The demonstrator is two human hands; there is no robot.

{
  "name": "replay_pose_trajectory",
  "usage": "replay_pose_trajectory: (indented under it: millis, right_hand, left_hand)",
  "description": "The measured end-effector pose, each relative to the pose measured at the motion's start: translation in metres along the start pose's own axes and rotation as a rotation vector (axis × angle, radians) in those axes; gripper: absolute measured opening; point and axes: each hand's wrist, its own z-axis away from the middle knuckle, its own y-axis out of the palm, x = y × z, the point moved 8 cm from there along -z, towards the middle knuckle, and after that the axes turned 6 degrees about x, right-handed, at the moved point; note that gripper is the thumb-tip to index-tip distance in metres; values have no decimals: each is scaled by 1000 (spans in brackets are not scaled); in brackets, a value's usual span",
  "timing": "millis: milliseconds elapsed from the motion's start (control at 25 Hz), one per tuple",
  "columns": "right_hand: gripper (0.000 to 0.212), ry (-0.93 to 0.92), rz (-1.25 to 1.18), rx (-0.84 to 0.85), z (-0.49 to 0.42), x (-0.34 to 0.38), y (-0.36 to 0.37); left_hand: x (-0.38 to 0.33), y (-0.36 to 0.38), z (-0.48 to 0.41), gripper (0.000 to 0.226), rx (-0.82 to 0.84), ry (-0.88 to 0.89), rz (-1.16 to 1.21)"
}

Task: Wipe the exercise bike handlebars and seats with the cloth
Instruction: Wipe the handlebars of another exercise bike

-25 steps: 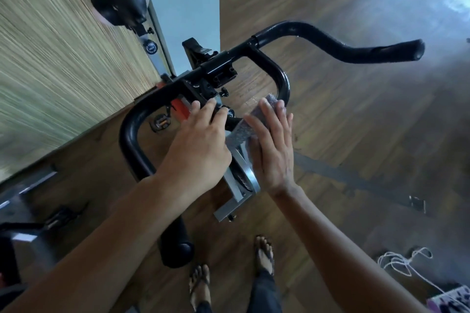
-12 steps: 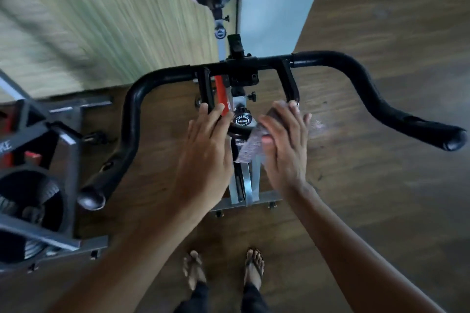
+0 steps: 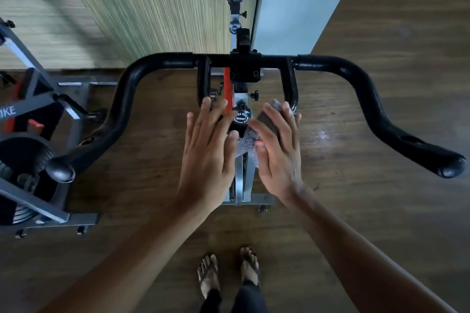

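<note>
handlebars (image 3: 330,65): we wipe the inner loop (image 3: 292,89), right hand (image 3: 279,152) pinching the cloth (image 3: 248,141), left hand (image 3: 208,150) spread flat, and next we should sweep outward.

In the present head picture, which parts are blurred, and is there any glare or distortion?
Head view: the striped wall at upper left is smeared; the knob lettering between the left hand and the cloth is readable; a pale glare spot lies on the floor beside the right hand; the wide lens stretches both forearms toward the lower corners.
</note>
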Motion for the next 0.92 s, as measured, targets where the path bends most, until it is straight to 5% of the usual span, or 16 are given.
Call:
replay_pose_trajectory:
  millis: [240, 520, 920]
  right_hand:
    - [35, -80, -82, 71, -7, -25, -8]
    - [36, -206, -432, 175, -24, -64, -12]
    - [39, -330, -687, 167, -60, -108, 3]
  left_hand:
    - [-34, 25, 10, 44, -129, -12, -90]
    - [-70, 60, 5, 54, -324, -286, -289]
    - [-85, 88, -4, 47, -513, -416, -385]
